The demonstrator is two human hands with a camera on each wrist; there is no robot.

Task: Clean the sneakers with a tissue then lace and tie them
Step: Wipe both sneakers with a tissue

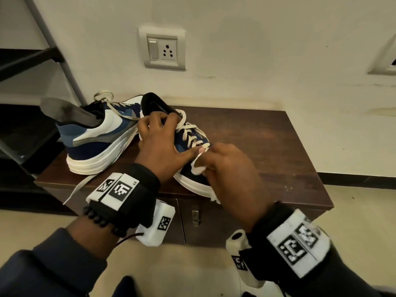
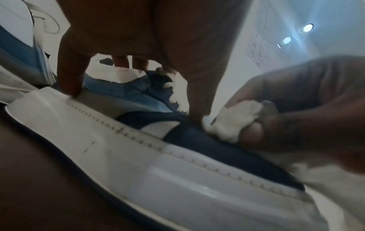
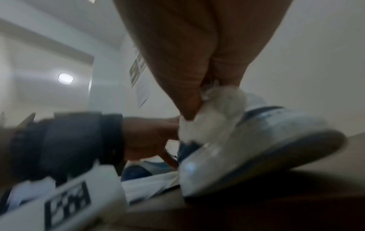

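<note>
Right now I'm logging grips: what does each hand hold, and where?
The right hand pinches a wadded tissue in its fingers against the near sneaker's dark blue side. The left hand grips that sneaker across its laced top.

This looks like a room in a home or a small office; which of the two cannot be told. A low dark brown wooden cabinet [image 1: 267, 133] with doors and a metal handle [image 1: 195, 215] stands against a cream painted wall [image 1: 257, 50] that carries a white switch-and-socket plate [image 1: 162, 48]. The floor is pale beige tile [image 1: 353, 211] with a dark skirting strip [image 1: 353, 177]. A grey metal shelving frame [image 1: 64, 61] stands to the left, and round recessed ceiling lights [image 3: 65, 78] glow overhead.
</note>
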